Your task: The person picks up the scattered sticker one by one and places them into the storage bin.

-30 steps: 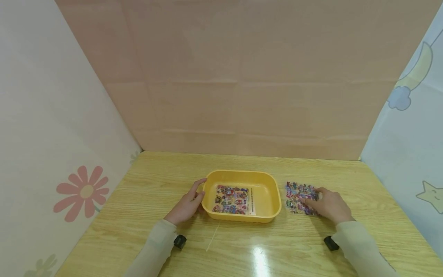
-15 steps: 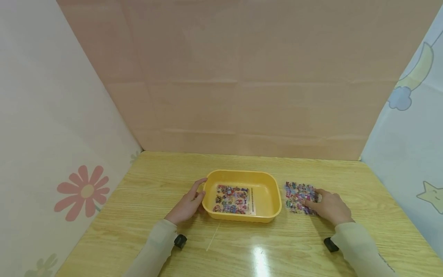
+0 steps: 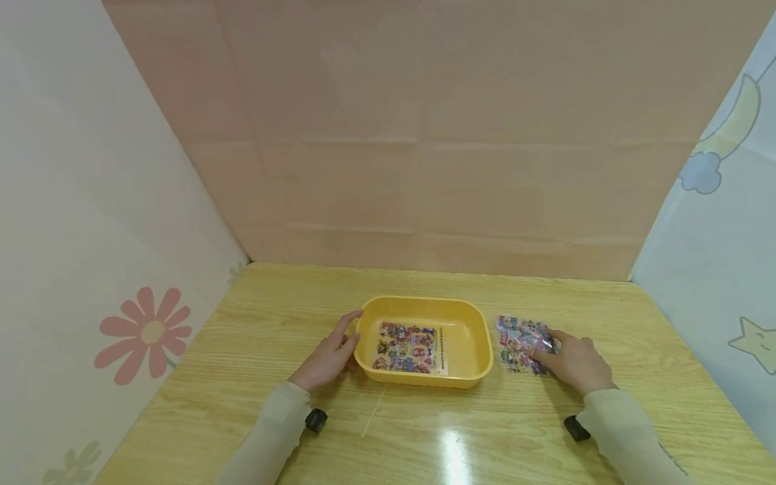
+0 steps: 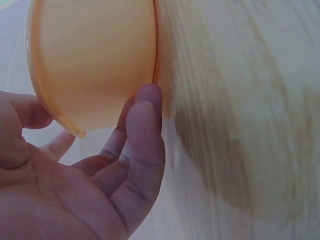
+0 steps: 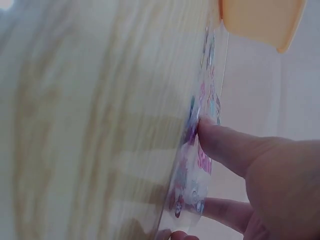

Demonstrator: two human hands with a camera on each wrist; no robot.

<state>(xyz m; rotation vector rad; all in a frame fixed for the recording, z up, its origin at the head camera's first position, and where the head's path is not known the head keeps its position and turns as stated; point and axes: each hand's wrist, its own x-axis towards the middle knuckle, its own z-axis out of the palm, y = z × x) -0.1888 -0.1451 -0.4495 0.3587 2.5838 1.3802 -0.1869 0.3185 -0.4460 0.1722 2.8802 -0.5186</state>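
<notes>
A yellow plastic tray (image 3: pixel 463 345) stands on the table with a colourful cartoon sticker sheet (image 3: pixel 407 350) lying inside it. At the tray's left end my left hand (image 3: pixel 326 357) holds it, thumb at the rim and curled fingers against the outer wall in the left wrist view. To the tray's right, my right hand (image 3: pixel 580 364) pinches the near right part of a second sticker sheet (image 3: pixel 516 342), which looks clear and glossy. The right wrist view shows the thumb on top of this sheet and other fingers at its edge, partly hidden.
The wooden table (image 3: pixel 291 296) ends at a tan paper backdrop (image 3: pixel 424 135). Patterned white panels (image 3: pixel 91 168) rise on both sides. Black wrist straps (image 3: pixel 315 421) sit at the sleeves.
The right hand and its sticker sheet have shifted very slightly left, and the sheet's surface catches the light differently. The left hand and the tray stay in place.
</notes>
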